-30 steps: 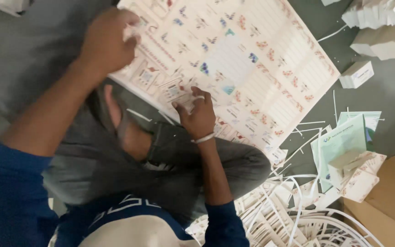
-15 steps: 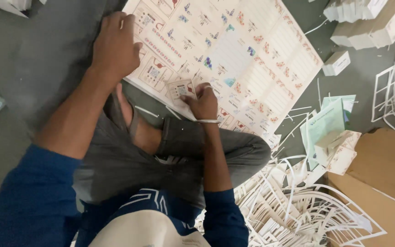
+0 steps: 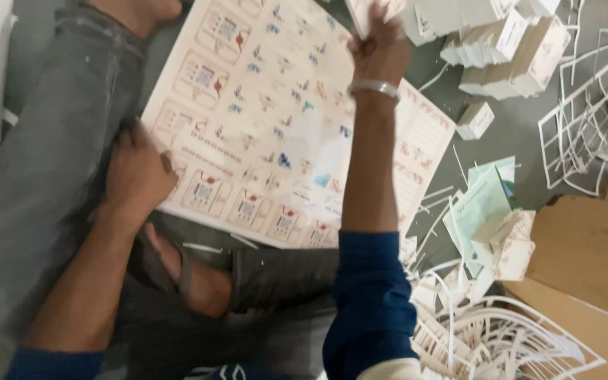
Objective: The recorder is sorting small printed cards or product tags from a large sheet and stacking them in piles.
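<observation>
Floor [image 3: 501, 151]: grey, matte, the work surface; the person sits on it, grey-trousered legs folded, a sandalled foot [image 3: 177, 271] tucked beneath.

Printed sheet [image 3: 269, 119]: large, cream card, flat on the floor in front of the person, tilted diagonally. Rows of small die-cut carton blanks with red and blue markings. Surface smooth, slightly glossy; edges straight.

Cardboard box [image 3: 592, 246]: brown, plain, at the lower right, corner only in view.

Waste trim [image 3: 501, 338]: white card lattice left from punched sheets, thin, springy strips, heaped at the lower right; a second tangle [image 3: 585, 127] at the upper right.

Stacked blanks [image 3: 501, 49]: white punched pieces in squared bundles at the upper right; one small loose bundle [image 3: 474, 119] just below them.

Green-tinted sheets [image 3: 483, 204]: thin paper, folded, beside a small cream stack [image 3: 515, 243].

Left hand [image 3: 135, 172]: loosely fisted, pressed on the sheet's near left edge, nothing visibly gripped. Judgement: firm downward weight here keeps the sheet from sliding while pieces are pulled free.

Right hand [image 3: 381, 46]: raised at the sheet's far edge, metal bangle on the wrist, fingers closed on pale card pieces [image 3: 367, 14], partly cut off by the frame. Judgement: lifting close along the perforation, with a short peel, should spare the neighbouring blanks from tearing.
</observation>
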